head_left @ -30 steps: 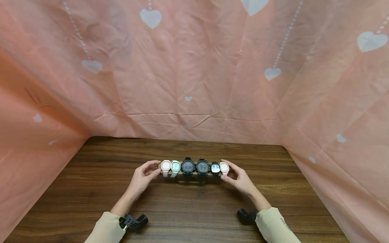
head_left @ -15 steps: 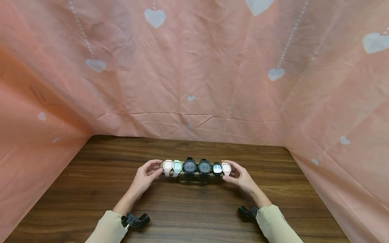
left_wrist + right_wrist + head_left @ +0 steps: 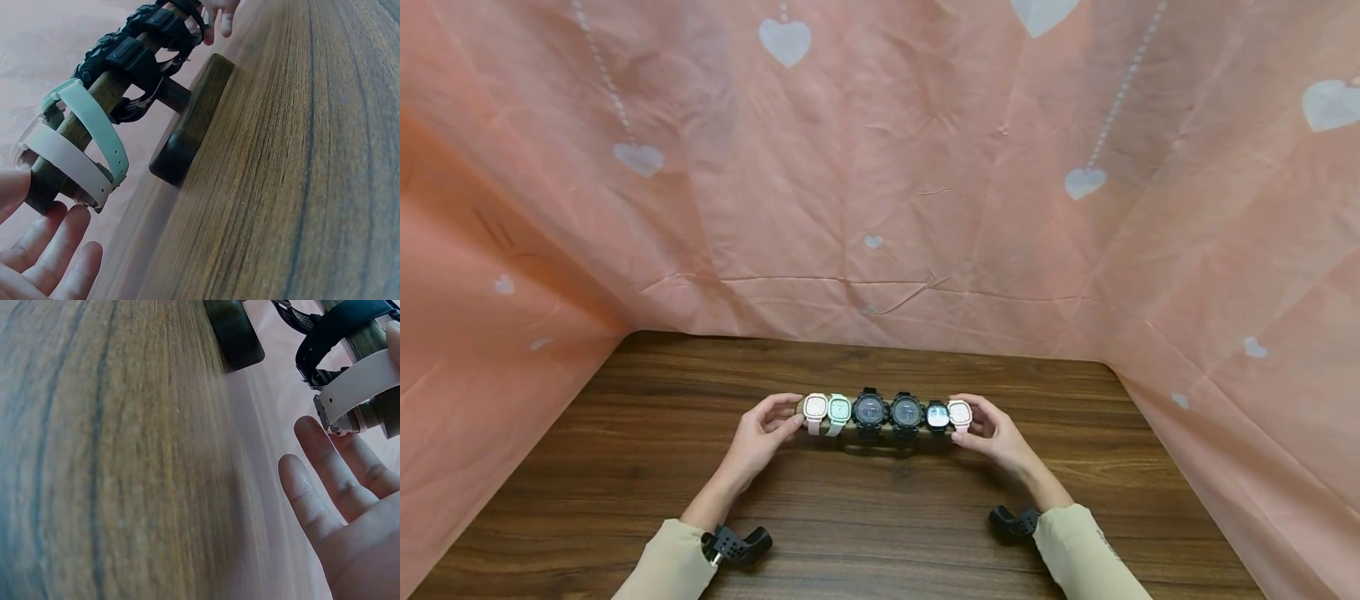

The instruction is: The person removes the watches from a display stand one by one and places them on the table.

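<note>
A wooden watch stand with a round bar stands on the table, watches strapped side by side along it. From the left come a white watch, a mint-green watch, two bulky black watches, a small black watch and another white watch. My left hand holds the bar's left end between thumb and fingers, beside the white strap. At the opposite end, my right hand holds the bar, its fingers close beneath the white watch's buckle in the right wrist view.
The dark wood-grain table reaches back to a pink cloth with white hearts, which hangs behind and at both sides. A black wrist mount sits on the left forearm, and another mount on the right.
The head view has shifted slightly, so everything appears a little further right. Both hands stay at the bar's ends, and the watches keep their order.
</note>
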Demonstrator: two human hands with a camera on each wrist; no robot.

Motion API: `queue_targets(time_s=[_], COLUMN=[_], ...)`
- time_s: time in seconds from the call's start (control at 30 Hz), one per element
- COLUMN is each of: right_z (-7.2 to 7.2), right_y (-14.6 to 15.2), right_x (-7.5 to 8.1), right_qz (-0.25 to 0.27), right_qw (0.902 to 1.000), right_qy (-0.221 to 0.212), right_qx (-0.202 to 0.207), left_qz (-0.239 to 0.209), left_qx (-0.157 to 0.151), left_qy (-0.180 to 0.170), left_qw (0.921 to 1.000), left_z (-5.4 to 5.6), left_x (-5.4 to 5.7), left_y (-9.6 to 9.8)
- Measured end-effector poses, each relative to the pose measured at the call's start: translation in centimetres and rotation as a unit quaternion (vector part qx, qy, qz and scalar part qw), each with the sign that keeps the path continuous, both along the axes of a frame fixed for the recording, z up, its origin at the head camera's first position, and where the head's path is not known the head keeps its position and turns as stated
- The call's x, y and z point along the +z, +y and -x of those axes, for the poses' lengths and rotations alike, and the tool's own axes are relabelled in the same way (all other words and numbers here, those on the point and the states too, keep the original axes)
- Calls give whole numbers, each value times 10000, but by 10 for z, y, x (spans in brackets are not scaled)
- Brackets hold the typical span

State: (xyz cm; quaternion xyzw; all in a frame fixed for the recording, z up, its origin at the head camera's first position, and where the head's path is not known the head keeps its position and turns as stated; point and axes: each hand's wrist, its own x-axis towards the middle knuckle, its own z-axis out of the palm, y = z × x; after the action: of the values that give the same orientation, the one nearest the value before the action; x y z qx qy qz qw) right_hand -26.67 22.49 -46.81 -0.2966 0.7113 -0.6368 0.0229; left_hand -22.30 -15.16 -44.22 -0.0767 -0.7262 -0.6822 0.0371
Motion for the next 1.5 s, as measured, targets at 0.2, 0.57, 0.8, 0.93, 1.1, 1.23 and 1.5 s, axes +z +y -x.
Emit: queue_targets(time_s=[0.2,0.57,0.8,0.93,1.1,1.23,1.5], right_z=[-2,-21,-25,-26,-28,-33,-38], right_y=[1,-2,-3,-2,-1,2,7], right_x=[3,33,34,32,30,29,26], right_qz=[-344,-921,-1023,-988,-876,-851,-928], right_qw=[9990,9934,9904,9900,9904,9895,9874], right_qy=[-63,100,188,196,234,347,371], right_qx=[-286,-675,-908,-983,-1043,-1112,-1228], left_qz=[31,6,33,72,111,76,14], left_qx=[34,19,50,47,67,37,45], left_qy=[-3,-33,2,-6,-16,35,124], left_qw=[10000,10000,10000,10000,9999,10000,9999], left_z=[0,-2,-2,-2,-3,-2,-2], left_x=[0,1,0,0,0,-1,-3], left_y=[0,1,1,1,1,1,2])
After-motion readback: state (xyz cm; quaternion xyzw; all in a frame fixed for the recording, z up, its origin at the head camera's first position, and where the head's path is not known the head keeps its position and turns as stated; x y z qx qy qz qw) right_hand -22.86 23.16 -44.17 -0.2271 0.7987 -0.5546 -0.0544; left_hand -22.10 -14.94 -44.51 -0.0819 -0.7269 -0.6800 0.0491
